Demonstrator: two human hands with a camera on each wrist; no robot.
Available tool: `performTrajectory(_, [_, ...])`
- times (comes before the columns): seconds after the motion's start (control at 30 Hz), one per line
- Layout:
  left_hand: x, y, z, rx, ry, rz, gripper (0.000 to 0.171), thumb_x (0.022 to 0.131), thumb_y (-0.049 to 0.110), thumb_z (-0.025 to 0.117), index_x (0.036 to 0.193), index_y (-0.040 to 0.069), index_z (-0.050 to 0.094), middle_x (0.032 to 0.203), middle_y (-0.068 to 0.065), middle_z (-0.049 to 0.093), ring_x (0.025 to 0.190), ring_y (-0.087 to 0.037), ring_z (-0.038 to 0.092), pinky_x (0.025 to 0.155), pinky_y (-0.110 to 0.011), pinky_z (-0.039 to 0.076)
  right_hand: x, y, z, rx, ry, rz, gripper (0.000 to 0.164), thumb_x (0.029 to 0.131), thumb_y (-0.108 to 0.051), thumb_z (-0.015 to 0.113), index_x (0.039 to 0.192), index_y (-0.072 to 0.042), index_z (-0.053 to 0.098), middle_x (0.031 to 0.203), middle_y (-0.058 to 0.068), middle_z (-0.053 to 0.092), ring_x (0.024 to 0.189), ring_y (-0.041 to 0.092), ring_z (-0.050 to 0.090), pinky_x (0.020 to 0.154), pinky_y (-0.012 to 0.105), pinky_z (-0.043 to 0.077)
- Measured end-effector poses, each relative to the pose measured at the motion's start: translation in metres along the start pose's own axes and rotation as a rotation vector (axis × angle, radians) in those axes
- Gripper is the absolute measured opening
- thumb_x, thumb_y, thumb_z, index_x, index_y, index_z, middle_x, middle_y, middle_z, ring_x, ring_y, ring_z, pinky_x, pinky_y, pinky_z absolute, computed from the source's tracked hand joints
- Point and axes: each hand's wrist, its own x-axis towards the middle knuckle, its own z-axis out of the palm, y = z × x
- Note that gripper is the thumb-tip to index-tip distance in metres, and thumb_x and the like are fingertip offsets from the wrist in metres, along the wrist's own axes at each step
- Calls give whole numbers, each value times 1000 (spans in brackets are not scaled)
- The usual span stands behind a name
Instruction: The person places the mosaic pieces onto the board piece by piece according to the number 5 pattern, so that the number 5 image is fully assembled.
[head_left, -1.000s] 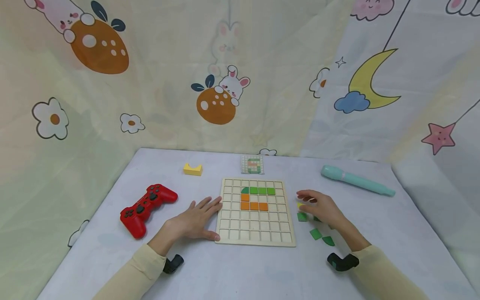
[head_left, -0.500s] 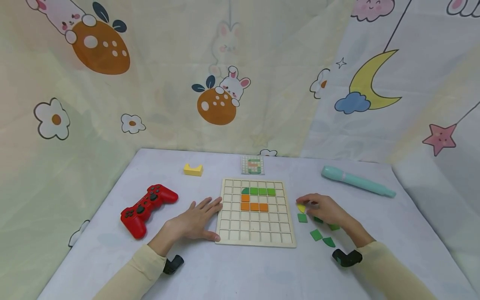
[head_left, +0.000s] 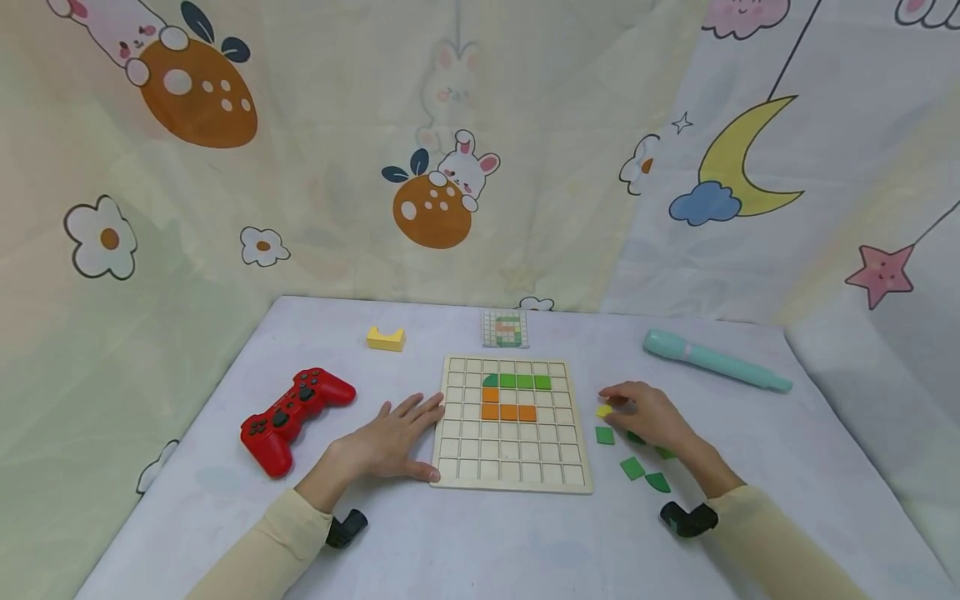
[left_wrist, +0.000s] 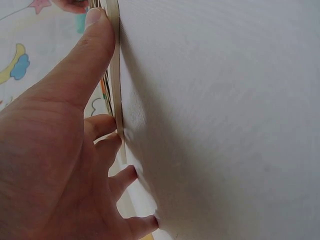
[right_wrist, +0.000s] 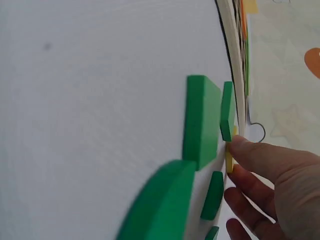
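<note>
My left hand [head_left: 393,437] rests at the left edge of a wooden grid board [head_left: 510,475], its fingers spread and straight; thumb and fingertips touch the edge in the left wrist view. Several green tiles [head_left: 526,382] and orange tiles [head_left: 508,413] sit in the board's upper cells. To the right of the board, my right hand [head_left: 651,417] pinches a small yellow tile [right_wrist: 229,162] between thumb and forefinger, low over the table. Around that hand lie loose green tiles, among them a square tile [head_left: 604,435], another square tile [head_left: 632,468] and a curved-edge tile [head_left: 657,482].
A red game controller [head_left: 294,421] lies left of the left hand. Behind the board are a yellow notched block [head_left: 386,339] and a small pattern card [head_left: 505,328]. A mint-coloured stick [head_left: 716,362] lies at the back right. A printed cloth hangs behind the table.
My right hand has closed on the yellow tile, which has turned and shifted slightly. The left hand stays at the board's edge.
</note>
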Motion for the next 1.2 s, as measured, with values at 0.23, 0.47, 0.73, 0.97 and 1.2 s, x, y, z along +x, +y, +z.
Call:
performTrajectory(0.23, [0,-1,1,-7,3,4,98,76,59,73,153,21,27,164,4,16,150,-32,15,114,-66,20,1,-4,10,-75,65,51,39,82,-22,77,115,-4,68,85,2,62,78,16,52,70,32,46])
performTrajectory(0.47, [1,-1,2,-4,1,7,98,76,60,72,154,21,27,164,3,15,150,-32,14,114,-66,20,0,-5,5,-72,57,61,43,84,-28,75,118,-4,67,89,3,64,81,18,55,71,32,47])
performTrajectory(0.73, [1,-1,1,2,-4,3,98,76,60,71,154,21,26,164,4,15,150,-31,14,115,-65,19,1,3,-6,94,-47,8,46,87,-15,72,131,-6,58,122,11,65,109,29,59,95,48,49])
performTrajectory(0.97, [0,0,0,-7,-8,4,98,76,60,72,154,21,26,164,4,15,150,-32,13,115,-65,18,0,4,1,110,-73,32,43,86,-11,71,128,-7,61,119,10,68,107,27,60,92,43,52])
performTrajectory(1.2, [0,-1,0,-1,-6,6,98,77,59,71,154,21,25,164,4,15,150,-31,13,115,-65,18,1,2,7,111,-41,87,37,88,-9,69,124,-9,63,118,10,69,107,26,62,92,43,52])
